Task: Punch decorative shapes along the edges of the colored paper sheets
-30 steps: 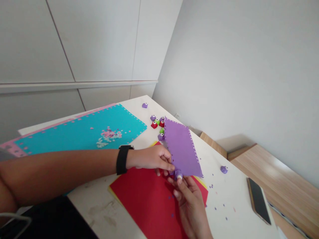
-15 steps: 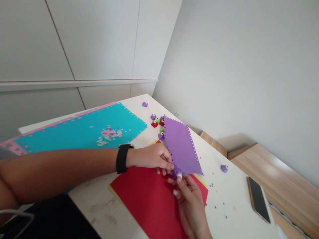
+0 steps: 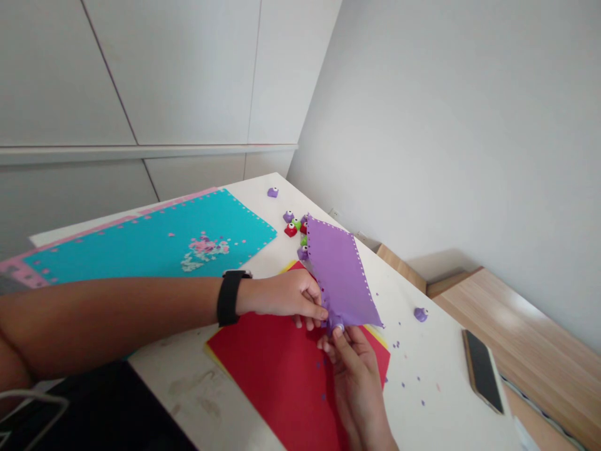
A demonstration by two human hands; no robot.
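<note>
Pinched in my left hand [image 3: 305, 300] is the near left corner of a purple sheet of paper [image 3: 338, 269], which has small holes punched along its edges. My right hand [image 3: 357, 369] grips a small purple craft punch [image 3: 335, 322] at that near edge, with the thumb on its white button. The sheet is tilted up above the table. Below both hands lies a red sheet [image 3: 282, 376] with a yellow sheet [image 3: 213, 354] under it. A few purple paper bits rest on the red sheet.
A punched blue sheet [image 3: 141, 244] bearing a heap of confetti [image 3: 204, 249] lies over pink paper [image 3: 23, 269] at the left. Several small punches [image 3: 290, 230] cluster behind the purple sheet. Another purple punch [image 3: 421, 314] and a phone [image 3: 482, 369] are at the right.
My right thumb has pressed the punch's white button lower against the purple sheet's edge. The left hand keeps its hold, and the whole view has shifted slightly.
</note>
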